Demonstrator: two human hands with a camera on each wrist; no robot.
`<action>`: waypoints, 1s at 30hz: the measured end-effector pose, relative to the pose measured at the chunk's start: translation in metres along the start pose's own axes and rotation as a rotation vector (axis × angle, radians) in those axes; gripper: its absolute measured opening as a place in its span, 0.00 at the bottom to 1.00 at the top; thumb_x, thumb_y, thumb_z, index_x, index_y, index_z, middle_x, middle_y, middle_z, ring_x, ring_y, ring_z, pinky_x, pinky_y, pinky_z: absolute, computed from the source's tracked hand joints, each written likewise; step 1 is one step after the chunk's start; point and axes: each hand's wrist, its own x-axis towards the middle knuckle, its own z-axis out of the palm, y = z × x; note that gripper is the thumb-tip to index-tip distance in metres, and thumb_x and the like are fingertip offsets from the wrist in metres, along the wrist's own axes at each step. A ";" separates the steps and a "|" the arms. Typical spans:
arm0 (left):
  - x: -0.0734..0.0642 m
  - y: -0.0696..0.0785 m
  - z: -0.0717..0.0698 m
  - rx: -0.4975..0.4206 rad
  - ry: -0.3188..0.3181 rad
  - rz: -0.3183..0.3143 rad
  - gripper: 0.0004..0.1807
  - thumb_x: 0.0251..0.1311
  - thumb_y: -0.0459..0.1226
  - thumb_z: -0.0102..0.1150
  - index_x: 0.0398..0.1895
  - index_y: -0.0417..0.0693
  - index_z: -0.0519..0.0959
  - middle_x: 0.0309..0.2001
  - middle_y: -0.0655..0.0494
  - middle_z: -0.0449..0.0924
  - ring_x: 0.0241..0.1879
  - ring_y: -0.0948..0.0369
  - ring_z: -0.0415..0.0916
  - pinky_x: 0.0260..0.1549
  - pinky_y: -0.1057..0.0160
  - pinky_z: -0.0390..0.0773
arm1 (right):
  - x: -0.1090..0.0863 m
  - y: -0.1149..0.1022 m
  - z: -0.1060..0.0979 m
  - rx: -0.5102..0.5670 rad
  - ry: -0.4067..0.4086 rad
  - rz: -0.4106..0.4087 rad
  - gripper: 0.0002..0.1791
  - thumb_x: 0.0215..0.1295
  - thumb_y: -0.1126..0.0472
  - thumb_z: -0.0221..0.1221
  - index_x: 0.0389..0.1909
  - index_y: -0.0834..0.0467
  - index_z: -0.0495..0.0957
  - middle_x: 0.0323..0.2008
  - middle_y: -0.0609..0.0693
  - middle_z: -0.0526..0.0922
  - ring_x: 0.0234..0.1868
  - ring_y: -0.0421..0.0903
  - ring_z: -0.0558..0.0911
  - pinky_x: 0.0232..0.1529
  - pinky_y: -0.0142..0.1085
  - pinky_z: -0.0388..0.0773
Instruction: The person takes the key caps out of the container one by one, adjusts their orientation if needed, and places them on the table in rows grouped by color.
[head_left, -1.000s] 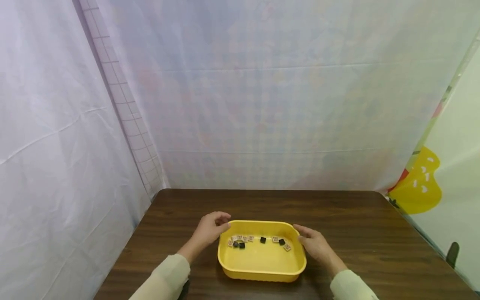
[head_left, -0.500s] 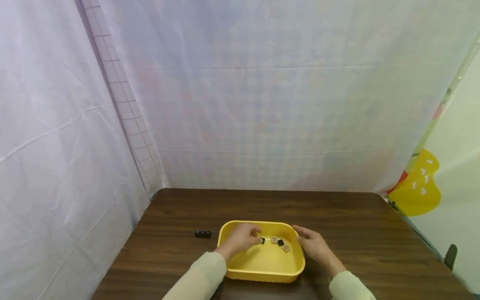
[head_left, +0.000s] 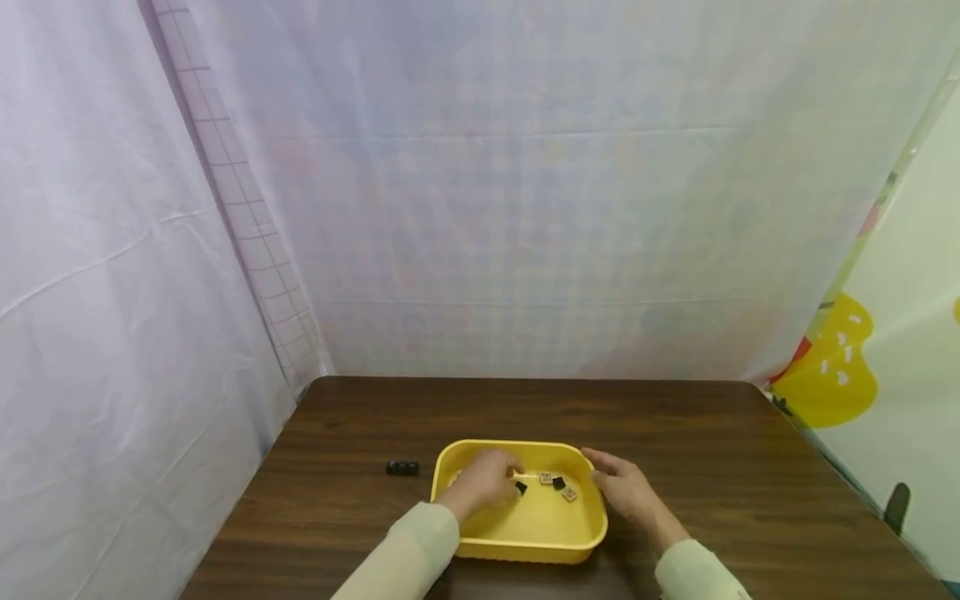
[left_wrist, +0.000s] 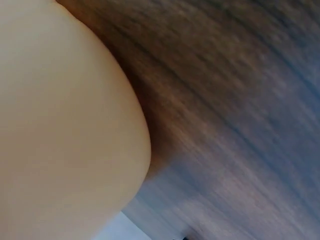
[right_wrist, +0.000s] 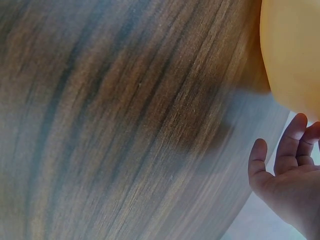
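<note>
Left hand (head_left: 483,481) at black block (head_left: 521,488) inside yellow tray (head_left: 528,553), grip unclear; right hand (head_left: 627,492) relaxed at right rim (head_left: 603,518)

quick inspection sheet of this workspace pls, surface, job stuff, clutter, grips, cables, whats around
Surface: brown wood-grain table
Job's things: yellow tray on the table, holding small pale pieces and black pieces; row of black pieces on the table, left of the tray
Clutter: nothing seen
Grips: left grip inside the tray by a black piece, whether it pinches it can't be told; right grip at the tray's right rim, fingers loosely extended
Cables: nothing seen
Surroundings: pale sheets behind and left; yellow print on the right
</note>
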 end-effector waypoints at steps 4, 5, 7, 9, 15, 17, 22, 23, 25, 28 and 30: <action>0.000 -0.001 0.001 0.043 -0.021 0.029 0.20 0.52 0.28 0.68 0.51 0.47 0.84 0.47 0.55 0.84 0.47 0.60 0.80 0.46 0.61 0.79 | -0.001 -0.001 0.000 0.000 0.010 -0.011 0.24 0.71 0.68 0.49 0.66 0.67 0.70 0.65 0.71 0.68 0.65 0.69 0.67 0.63 0.58 0.65; 0.000 -0.001 0.002 0.052 -0.028 0.034 0.20 0.53 0.28 0.67 0.52 0.47 0.84 0.47 0.56 0.84 0.48 0.59 0.80 0.47 0.61 0.79 | -0.001 -0.001 0.000 0.001 0.013 -0.010 0.23 0.71 0.68 0.50 0.66 0.67 0.70 0.65 0.71 0.68 0.65 0.69 0.68 0.63 0.58 0.65; 0.001 -0.002 0.003 0.072 -0.034 0.045 0.20 0.54 0.28 0.66 0.52 0.49 0.84 0.47 0.57 0.84 0.48 0.60 0.79 0.47 0.61 0.79 | -0.002 -0.001 0.000 0.002 0.014 -0.011 0.23 0.71 0.68 0.50 0.66 0.67 0.70 0.65 0.71 0.68 0.65 0.69 0.68 0.62 0.58 0.66; 0.002 -0.003 0.005 0.098 -0.030 0.053 0.20 0.54 0.29 0.67 0.52 0.49 0.84 0.43 0.59 0.83 0.46 0.63 0.79 0.46 0.63 0.78 | -0.002 -0.001 0.000 0.002 0.012 -0.007 0.23 0.71 0.68 0.50 0.66 0.67 0.70 0.65 0.71 0.68 0.65 0.69 0.67 0.63 0.58 0.65; 0.004 -0.004 0.007 0.132 -0.029 0.050 0.19 0.54 0.32 0.70 0.50 0.48 0.85 0.36 0.63 0.82 0.41 0.67 0.77 0.43 0.65 0.77 | 0.000 -0.001 0.000 -0.005 0.002 0.004 0.23 0.72 0.68 0.49 0.67 0.67 0.69 0.65 0.70 0.68 0.66 0.68 0.66 0.63 0.59 0.64; 0.005 -0.004 0.007 0.139 -0.031 0.050 0.18 0.53 0.33 0.70 0.50 0.48 0.85 0.35 0.63 0.81 0.40 0.67 0.76 0.42 0.65 0.77 | 0.000 -0.001 0.000 -0.003 0.001 0.008 0.23 0.72 0.68 0.49 0.67 0.67 0.70 0.65 0.70 0.68 0.66 0.68 0.66 0.63 0.59 0.64; 0.004 -0.003 0.006 0.156 -0.037 0.060 0.18 0.55 0.34 0.69 0.51 0.49 0.85 0.37 0.61 0.82 0.40 0.66 0.77 0.42 0.65 0.77 | 0.000 -0.001 0.000 0.005 0.006 0.007 0.23 0.72 0.68 0.49 0.66 0.67 0.70 0.65 0.71 0.68 0.66 0.68 0.67 0.63 0.58 0.64; 0.004 -0.003 0.006 0.163 -0.036 0.067 0.18 0.55 0.34 0.69 0.51 0.49 0.85 0.38 0.61 0.83 0.40 0.66 0.77 0.42 0.65 0.77 | 0.000 -0.001 0.000 0.005 0.006 0.002 0.23 0.71 0.68 0.49 0.66 0.68 0.70 0.65 0.71 0.68 0.65 0.68 0.67 0.63 0.58 0.65; 0.003 -0.002 0.005 0.165 -0.036 0.077 0.18 0.56 0.35 0.68 0.52 0.48 0.84 0.39 0.60 0.84 0.41 0.66 0.78 0.43 0.65 0.77 | 0.000 -0.001 0.001 0.009 0.009 -0.004 0.23 0.71 0.69 0.49 0.66 0.68 0.70 0.64 0.71 0.68 0.65 0.68 0.68 0.63 0.58 0.65; 0.001 0.000 0.001 0.162 -0.029 0.104 0.18 0.56 0.35 0.66 0.51 0.46 0.84 0.39 0.58 0.84 0.40 0.66 0.77 0.42 0.66 0.77 | 0.000 0.000 0.001 0.013 0.012 -0.011 0.23 0.71 0.69 0.49 0.66 0.68 0.70 0.64 0.71 0.69 0.65 0.68 0.68 0.63 0.58 0.65; 0.000 0.001 -0.003 0.160 -0.025 0.127 0.17 0.56 0.34 0.64 0.50 0.44 0.85 0.40 0.56 0.84 0.38 0.66 0.76 0.42 0.66 0.77 | 0.000 0.000 0.001 0.012 0.009 -0.013 0.23 0.71 0.69 0.49 0.66 0.68 0.70 0.64 0.71 0.68 0.65 0.68 0.67 0.63 0.59 0.64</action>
